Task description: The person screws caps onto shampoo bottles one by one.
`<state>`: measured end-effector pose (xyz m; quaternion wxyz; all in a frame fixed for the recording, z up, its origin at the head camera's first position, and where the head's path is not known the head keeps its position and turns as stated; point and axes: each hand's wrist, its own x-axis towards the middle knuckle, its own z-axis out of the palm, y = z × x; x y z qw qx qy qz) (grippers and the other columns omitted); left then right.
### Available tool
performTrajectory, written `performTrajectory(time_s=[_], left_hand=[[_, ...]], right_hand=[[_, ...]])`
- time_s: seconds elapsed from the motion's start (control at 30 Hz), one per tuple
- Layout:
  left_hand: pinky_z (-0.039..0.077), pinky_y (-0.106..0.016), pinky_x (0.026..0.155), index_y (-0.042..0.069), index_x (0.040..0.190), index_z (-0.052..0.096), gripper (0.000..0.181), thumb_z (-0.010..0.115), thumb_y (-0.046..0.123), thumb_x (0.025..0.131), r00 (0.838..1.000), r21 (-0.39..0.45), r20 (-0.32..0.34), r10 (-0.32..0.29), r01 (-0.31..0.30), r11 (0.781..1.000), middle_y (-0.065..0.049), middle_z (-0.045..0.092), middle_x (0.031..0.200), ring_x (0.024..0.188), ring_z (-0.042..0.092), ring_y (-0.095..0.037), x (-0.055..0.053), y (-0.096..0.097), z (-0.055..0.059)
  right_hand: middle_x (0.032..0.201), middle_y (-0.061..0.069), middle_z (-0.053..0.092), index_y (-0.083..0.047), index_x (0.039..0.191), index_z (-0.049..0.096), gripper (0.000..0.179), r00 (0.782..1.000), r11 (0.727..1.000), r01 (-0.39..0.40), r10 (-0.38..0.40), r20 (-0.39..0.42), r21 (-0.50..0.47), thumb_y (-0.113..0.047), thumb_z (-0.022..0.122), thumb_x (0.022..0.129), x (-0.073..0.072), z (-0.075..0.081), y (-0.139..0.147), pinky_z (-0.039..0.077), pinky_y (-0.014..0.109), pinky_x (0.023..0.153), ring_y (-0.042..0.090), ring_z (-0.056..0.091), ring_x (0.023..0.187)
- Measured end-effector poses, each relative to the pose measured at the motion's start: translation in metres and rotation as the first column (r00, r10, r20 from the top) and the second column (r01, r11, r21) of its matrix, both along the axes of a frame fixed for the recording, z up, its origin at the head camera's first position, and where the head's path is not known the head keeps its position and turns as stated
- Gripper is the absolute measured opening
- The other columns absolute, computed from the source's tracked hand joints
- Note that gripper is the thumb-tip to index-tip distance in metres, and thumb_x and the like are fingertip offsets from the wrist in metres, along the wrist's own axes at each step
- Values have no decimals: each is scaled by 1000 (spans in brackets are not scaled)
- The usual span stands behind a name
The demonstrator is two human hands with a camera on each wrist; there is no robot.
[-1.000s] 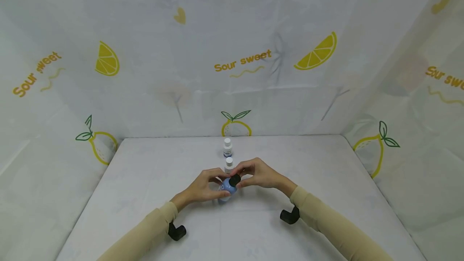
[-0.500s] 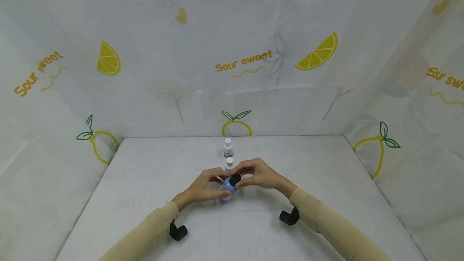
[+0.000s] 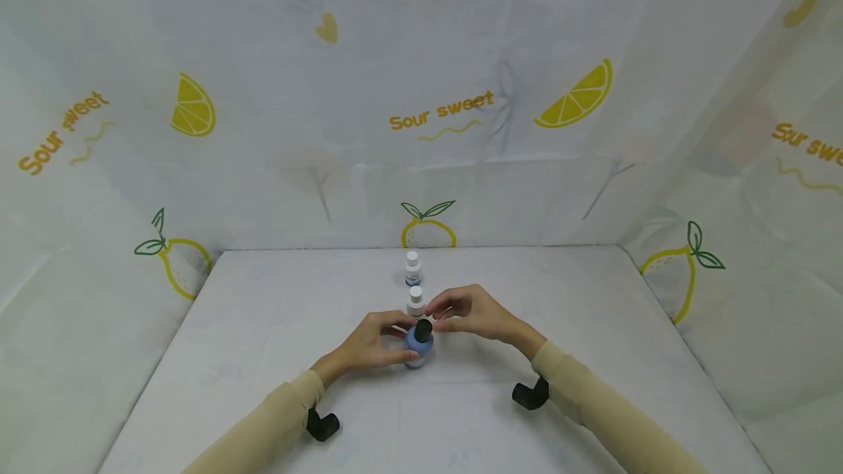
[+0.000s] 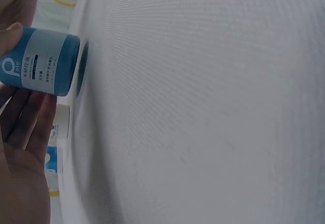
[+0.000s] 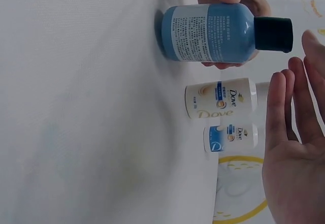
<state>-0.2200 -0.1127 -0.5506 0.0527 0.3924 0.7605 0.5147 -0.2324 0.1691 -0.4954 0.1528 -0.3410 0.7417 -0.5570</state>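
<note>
A blue bottle (image 3: 418,350) with a black cap (image 5: 273,34) stands nearly upright at the middle of the table. My left hand (image 3: 370,342) grips its body from the left, thumb on the near side and fingers behind. In the left wrist view, the base of the bottle (image 4: 43,61) shows close over the white tabletop, its shadow beside it. To the right of the cap is my right hand (image 3: 479,315), holding nothing. Its fingers (image 5: 299,102) are loosely extended, and a small gap separates them from the cap in the right wrist view.
Two white-capped Dove bottles stand in line behind the blue one: a white bottle (image 5: 221,99) nearer, and a white-and-blue bottle (image 5: 229,138) farther back. A lemon-printed curtain (image 3: 421,174) rises along the table's back edge.
The blue bottle has gone from leaning right to almost upright. My right hand, earlier pinching its black cap, has let go and moved slightly right. My left hand keeps its grip.
</note>
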Motion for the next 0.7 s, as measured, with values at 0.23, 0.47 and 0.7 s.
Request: performTrajectory(time_s=[0.23, 0.47, 0.7], left_hand=[[65, -31, 101, 4, 130, 74, 49, 93, 11, 85, 999, -29, 30, 15, -14, 999, -14, 79, 124, 116, 74, -10, 2, -1, -4], [64, -30, 102, 3, 137, 69, 54, 90, 12, 89, 998, -32, 68, -17, 20, 999, -16, 74, 134, 122, 73, -14, 6, -3, -4], [64, -33, 100, 3, 148, 60, 61, 84, 24, 97, 1000, -200, 10, -5, 7, 980, -14, 72, 137, 125, 71, -27, 0, -21, 16]], right_hand=[[108, 15, 75, 0, 112, 75, 15, 988, 988, 145, -147, 47, 54, -9, 77, 101, 3, -3, 8, 64, 24, 86, 7, 70, 92], [107, 15, 73, 2, 113, 73, 15, 986, 988, 153, -155, 68, 35, -8, 74, 103, 7, -12, 15, 67, 31, 87, 8, 71, 91], [111, 20, 73, -1, 112, 74, 13, 975, 974, 222, -222, 7, 45, -9, 75, 102, 9, -11, 22, 62, 20, 88, 8, 70, 98]])
